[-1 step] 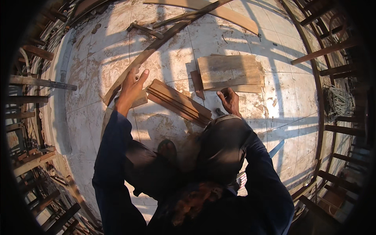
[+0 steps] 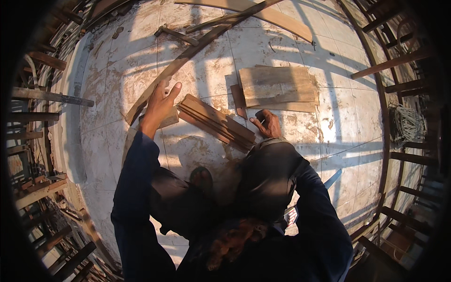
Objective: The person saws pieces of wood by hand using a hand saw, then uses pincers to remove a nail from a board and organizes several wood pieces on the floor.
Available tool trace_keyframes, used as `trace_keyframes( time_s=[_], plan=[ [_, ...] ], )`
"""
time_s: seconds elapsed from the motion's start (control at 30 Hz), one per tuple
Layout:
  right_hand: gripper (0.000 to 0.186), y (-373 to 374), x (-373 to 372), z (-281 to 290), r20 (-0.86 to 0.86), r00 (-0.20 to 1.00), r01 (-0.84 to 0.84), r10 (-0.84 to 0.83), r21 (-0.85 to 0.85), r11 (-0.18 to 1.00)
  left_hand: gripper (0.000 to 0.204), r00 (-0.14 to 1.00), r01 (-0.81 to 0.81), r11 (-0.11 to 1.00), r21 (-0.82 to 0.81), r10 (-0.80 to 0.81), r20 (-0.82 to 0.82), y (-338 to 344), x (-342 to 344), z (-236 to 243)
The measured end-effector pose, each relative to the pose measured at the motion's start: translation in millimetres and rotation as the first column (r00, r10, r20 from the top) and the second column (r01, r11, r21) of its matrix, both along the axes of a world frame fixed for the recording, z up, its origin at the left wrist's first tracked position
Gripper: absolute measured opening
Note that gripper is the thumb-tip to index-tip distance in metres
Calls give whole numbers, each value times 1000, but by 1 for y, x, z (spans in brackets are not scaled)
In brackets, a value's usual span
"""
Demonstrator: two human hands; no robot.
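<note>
Nearest, the person's 2 dark-clad knees rise over a pale tiled floor (image 2: 338,129), with 1 foot (image 2: 201,176) between them. A flat blue piece (image 2: 333,179) lies to the right, just past the sleeve. The right hand (image 2: 266,124) is just beyond the right knee, fingers loosely curled and thumb apart; whether it pinches anything small I cannot tell. Between the hands, slim brown boards (image 2: 216,122) lie side by side at a slant on the floor. The left hand (image 2: 160,105) is unclenched, thumb raised, beside a short wood block (image 2: 168,118) and over a long curved-looking beam (image 2: 199,47); contact is unclear. Beyond the right hand lie a narrow brown strip (image 2: 238,101) and stacked flat boards (image 2: 277,87). Farther off, a hammer-like tool (image 2: 178,35) lies near the beam, and a light plank (image 2: 284,22) lies at the top.
</note>
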State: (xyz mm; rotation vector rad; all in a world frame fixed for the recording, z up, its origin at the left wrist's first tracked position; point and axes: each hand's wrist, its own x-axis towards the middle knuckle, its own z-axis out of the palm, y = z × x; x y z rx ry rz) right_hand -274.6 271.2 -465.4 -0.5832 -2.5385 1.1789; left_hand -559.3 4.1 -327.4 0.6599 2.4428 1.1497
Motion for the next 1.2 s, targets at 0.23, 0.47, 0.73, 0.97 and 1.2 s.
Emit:
trace_keyframes(
  time_s=[0.23, 0.47, 0.73, 0.97, 1.2],
  plan=[
    [118, -110, -28, -23, 539, 809, -421, 235, 253, 871, 71, 1000, -6, 1000, 0, 6, -19, -21, 16, 31],
    [74, -117, -29, -53, 443, 886, -256, 134, 228, 940, 65, 992, 100, 993, -56, -104, -71, -36, 40, 40],
    [77, -109, -35, -52, 383, 909, -308, 161, 359, 881, 66, 975, 207, 978, -33, -209, -71, -16, 33, 34],
    [81, -111, -39, -55, 493, 865, -282, 91, 328, 902, 63, 955, 280, 959, -41, -283, -89, -20, 37, 33],
    [52, -106, -31, -62, 465, 858, -341, 217, 200, 919, 62, 954, 284, 957, -57, -288, -83, -26, 41, 45]
  ],
)
